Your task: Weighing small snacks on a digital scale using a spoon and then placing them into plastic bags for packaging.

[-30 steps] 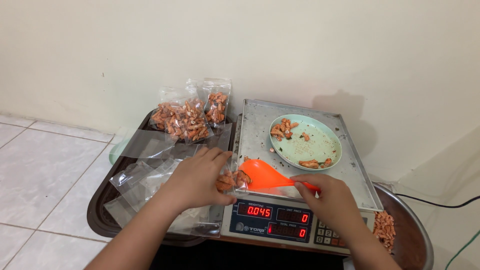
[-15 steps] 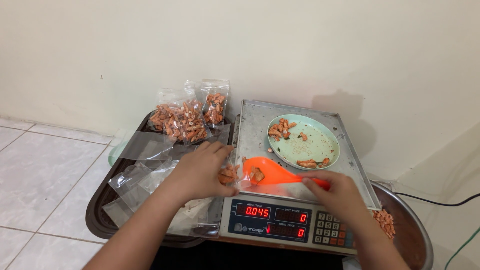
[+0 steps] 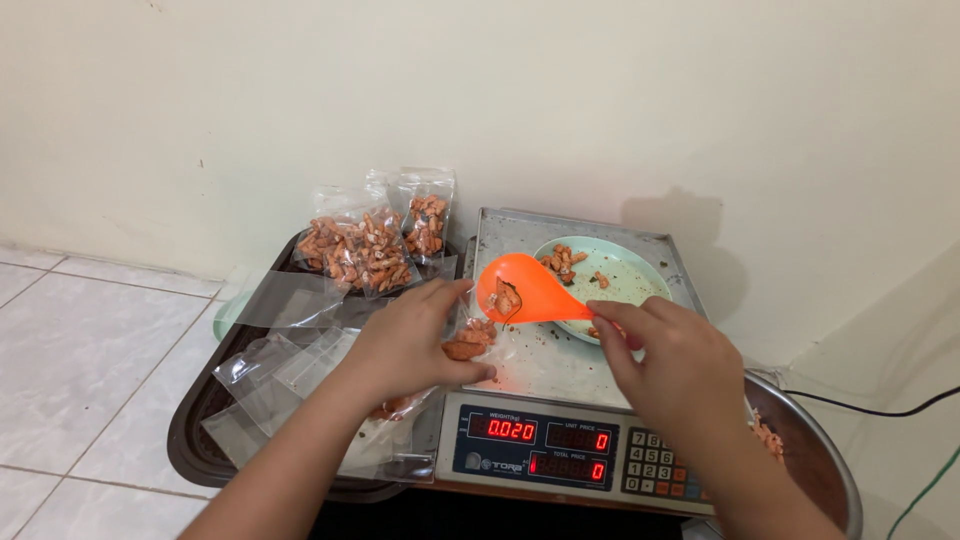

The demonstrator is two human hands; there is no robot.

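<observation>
Nearest, the scale [image 3: 560,445] shows red digits on its front panel, with a steel bowl [image 3: 825,470] at its right. The left hand [image 3: 405,345] pinches a small clear bag [image 3: 470,340] of orange snacks at the pan's [image 3: 560,365] left edge. The right hand [image 3: 670,365] is closed on the handle of an orange spoon [image 3: 525,290], lifted above the pan with a few snacks in it. Behind sits a green plate [image 3: 640,280]; to the left, filled bags [image 3: 375,240] lean on a dark tray [image 3: 200,420].

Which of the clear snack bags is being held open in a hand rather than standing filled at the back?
The bag pinched by the left hand beside the orange spoon; the other filled bags stand untouched against the wall.
</observation>
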